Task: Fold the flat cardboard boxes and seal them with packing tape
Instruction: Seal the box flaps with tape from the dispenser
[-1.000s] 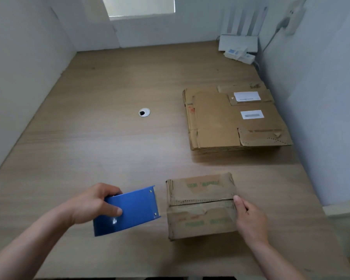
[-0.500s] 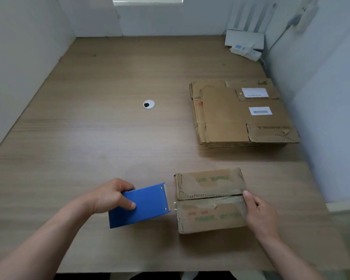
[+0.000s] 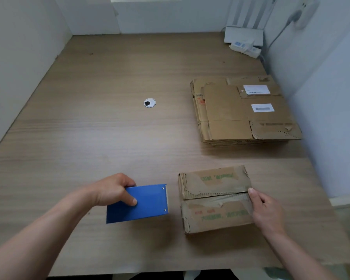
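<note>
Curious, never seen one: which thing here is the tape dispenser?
Start at the near edge of the wooden desk. Left of the small folded cardboard box, the left hand grips a blue rectangular tape dispenser. It alone is blue; its neighbours are brown.

On the table (image 3: 89,128), the folded box (image 3: 214,199) is sitting near and right of centre, the tape dispenser (image 3: 146,203) just left of it. The stack of flat boxes (image 3: 230,110) is lying farther back on the right, with the cable grommet (image 3: 149,102) to its left.
</note>
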